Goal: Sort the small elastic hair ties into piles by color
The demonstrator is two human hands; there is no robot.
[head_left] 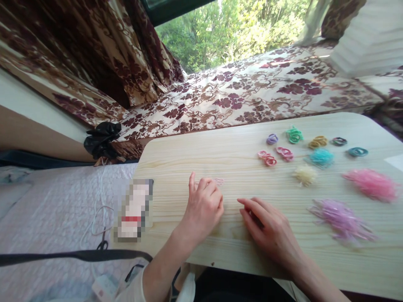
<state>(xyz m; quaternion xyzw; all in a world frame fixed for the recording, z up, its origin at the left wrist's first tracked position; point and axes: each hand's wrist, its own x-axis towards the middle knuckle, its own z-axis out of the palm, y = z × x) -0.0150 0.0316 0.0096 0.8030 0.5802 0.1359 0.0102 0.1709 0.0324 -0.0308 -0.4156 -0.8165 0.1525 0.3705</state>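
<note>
where the band lies: a pale pink band (pixel 218 181) rests on the wooden board (pixel 170 163), just past the far side of the left hand's knuckles, left of the board's middle
band's long axis: it seems drawn out left to right, though it is faint and partly hidden behind the fingers
left hand (pixel 204 206): knuckles up, fingers curled loosely under, thumb raised on its far left side; whether the fingertips pinch anything cannot be told, nor whether they touch the band or stop just beside it
right hand (pixel 271 230): spread flat on the board with nothing in it, fingers stretched toward the left, tips near the left hand but apart from it
nearer hand: the left, clearly; from the right hand's fingertips the band lies far and to the left
coloured heaps (all to the right, well apart from the band): a lilac heap (pixel 341 218) nearest the right hand, a pink heap (pixel 371 184) farther right, a cream tuft (pixel 304 174) and a teal tuft (pixel 321 157) beyond
small ring groups: pink rings (pixel 267 158) lie nearest the band, still well apart from it
</note>
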